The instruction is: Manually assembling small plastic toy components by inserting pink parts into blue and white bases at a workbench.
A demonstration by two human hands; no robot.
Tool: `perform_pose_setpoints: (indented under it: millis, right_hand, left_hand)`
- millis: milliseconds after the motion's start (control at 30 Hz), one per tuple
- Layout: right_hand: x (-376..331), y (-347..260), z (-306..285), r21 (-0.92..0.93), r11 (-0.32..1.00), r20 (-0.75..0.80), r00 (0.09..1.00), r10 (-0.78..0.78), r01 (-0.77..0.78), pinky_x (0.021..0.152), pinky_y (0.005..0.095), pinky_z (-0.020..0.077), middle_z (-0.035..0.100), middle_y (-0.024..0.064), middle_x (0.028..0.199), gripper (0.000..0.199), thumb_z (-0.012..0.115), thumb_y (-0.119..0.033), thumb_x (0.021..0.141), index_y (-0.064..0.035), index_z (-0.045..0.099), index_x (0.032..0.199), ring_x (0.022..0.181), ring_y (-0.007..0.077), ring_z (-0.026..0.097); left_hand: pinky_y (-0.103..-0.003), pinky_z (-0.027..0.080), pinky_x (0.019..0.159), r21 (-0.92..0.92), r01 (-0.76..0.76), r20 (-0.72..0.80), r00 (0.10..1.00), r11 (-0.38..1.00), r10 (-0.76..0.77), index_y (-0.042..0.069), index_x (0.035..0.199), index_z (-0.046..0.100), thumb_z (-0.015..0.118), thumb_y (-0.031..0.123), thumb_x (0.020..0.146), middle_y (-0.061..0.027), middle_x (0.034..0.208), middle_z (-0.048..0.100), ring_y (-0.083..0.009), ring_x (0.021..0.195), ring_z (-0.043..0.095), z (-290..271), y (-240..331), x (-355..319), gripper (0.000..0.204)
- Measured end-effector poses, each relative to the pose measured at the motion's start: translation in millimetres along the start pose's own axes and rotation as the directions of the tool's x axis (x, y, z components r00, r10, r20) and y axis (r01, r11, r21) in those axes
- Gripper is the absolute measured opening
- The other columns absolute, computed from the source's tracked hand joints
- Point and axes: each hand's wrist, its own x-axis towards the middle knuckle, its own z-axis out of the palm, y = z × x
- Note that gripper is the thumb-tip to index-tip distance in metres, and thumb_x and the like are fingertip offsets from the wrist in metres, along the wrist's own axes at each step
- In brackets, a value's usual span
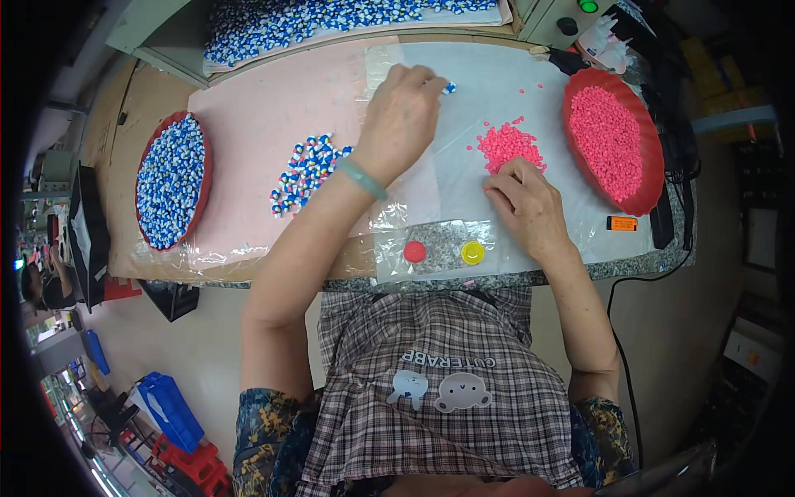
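Observation:
My left hand [403,116] reaches to the far middle of the table, its fingers closed at a small blue-and-white piece [449,88] that shows by the fingertips. A green bangle circles that wrist. Below the forearm lies a loose pile of blue-and-white pieces [310,166]. At the near edge of a heap of small pink pieces [507,145], my right hand [532,207] has its fingers bent together; whatever is between them is too small to make out. A few pink pieces lie scattered beyond the heap.
A red dish [207,178] of blue-and-white pieces stands left, another red dish [654,170] of pink pieces right. Near the front edge are a red disc [414,252], a yellow disc [473,253] and an orange label [622,223]. A tray [356,33] of blue-and-white pieces sits inside a machine at the back.

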Motion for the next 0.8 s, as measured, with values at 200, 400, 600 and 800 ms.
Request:
perform_pose_setpoints:
  millis: [200, 400, 600, 800]
  right_hand:
    - [-11.5, 3.2, -4.4, 0.077, 0.997, 0.047, 0.998, 0.028, -0.032, 0.068, 0.0348, 0.0528, 0.061, 0.0073, 0.090, 0.016, 0.073, -0.001, 0.079, -0.0044, 0.070, 0.094, 0.081, 0.0236, 0.065]
    - [-16.6, 4.9, -1.2, 0.102, 0.994, 0.033, 0.999, 0.039, -0.042, 0.067, 0.0341, 0.0534, 0.063, 0.0072, 0.090, 0.017, 0.072, 0.000, 0.080, -0.0043, 0.071, 0.096, 0.080, 0.0232, 0.065]
    - [-13.4, 2.6, 0.3, 0.050, 0.997, 0.012, 0.998, -0.066, 0.065, 0.065, 0.0354, 0.0545, 0.060, 0.0071, 0.084, 0.013, 0.072, -0.001, 0.077, -0.0038, 0.066, 0.088, 0.078, 0.0241, 0.065]
    - [-17.4, -3.2, -5.1, 0.176, 0.977, 0.139, 0.985, 0.098, -0.122, 0.066, 0.0289, 0.0529, 0.062, 0.0071, 0.091, 0.014, 0.068, 0.006, 0.079, -0.0012, 0.060, 0.088, 0.079, 0.0178, 0.065]
  left_hand:
    - [-0.040, 0.048, 0.080, 0.117, -0.120, 0.119, 0.987, 0.986, 0.106, 0.005, 0.090, 0.071, 0.060, 0.002, 0.075, -0.0094, 0.092, 0.064, -0.0283, 0.093, 0.058, 45.0, -8.9, 21.6, 0.018]
    - [-0.040, 0.047, 0.078, 0.179, -0.151, 0.142, 0.982, 0.972, 0.126, 0.006, 0.097, 0.071, 0.059, -0.001, 0.078, -0.0087, 0.091, 0.064, -0.0283, 0.088, 0.059, 38.4, -6.3, 25.0, 0.024]
    - [-0.042, 0.051, 0.077, 0.053, -0.103, 0.069, 0.993, 0.993, 0.099, 0.002, 0.093, 0.066, 0.058, -0.002, 0.078, -0.0122, 0.089, 0.061, -0.0307, 0.087, 0.061, 31.3, -4.3, 10.8, 0.018]
    - [-0.041, 0.053, 0.077, 0.036, -0.113, 0.151, 0.983, 0.993, 0.107, 0.000, 0.086, 0.062, 0.058, -0.003, 0.075, -0.0146, 0.086, 0.058, -0.0313, 0.087, 0.062, 21.3, -4.2, 5.6, 0.012]
